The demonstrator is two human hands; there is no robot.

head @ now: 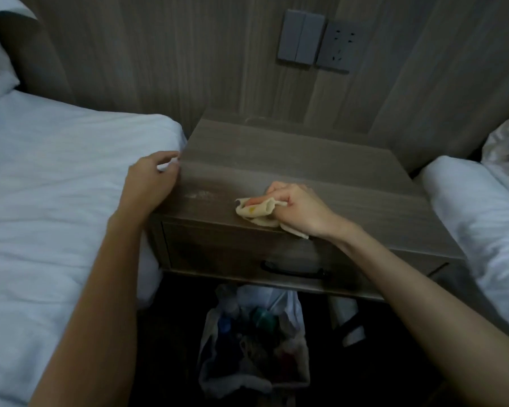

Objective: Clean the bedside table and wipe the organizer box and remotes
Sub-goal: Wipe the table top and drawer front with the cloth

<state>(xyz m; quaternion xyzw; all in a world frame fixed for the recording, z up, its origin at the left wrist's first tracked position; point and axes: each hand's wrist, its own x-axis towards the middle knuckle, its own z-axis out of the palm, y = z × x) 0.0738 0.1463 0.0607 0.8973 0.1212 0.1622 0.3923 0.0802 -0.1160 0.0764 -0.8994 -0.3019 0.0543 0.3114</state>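
The left arm reaches in from 7 o'clock, long and straight, and the left hand [152, 183] rests at the 9 o'clock edge of the grey-brown wooden bedside table [291, 160], right next to the bed with the white sheet [56, 186]. Its fingers are bent, with some white sheet showing between them and the thumb. I cannot tell if it is pinching the sheet or only touching it. The right arm comes in from 4 o'clock, with the wrist bent a little. The right hand [300, 210] is curled tight round a small cream cloth [254, 210] and presses it down on the table top at 6 o'clock, by the front edge. A pale dusty mark [199, 195] sits on the top just beside the cloth, toward 9 o'clock. Under the top is a drawer with a black handle [294, 271]. On the dark floor below, at 6 o'clock, stands a bin with a white plastic bag [253, 348] full of rubbish. On the wooden wall at 12 o'clock are a grey light switch [300, 38] and a grey socket [340, 47]. A second white bed [467, 201] is at 3 o'clock.
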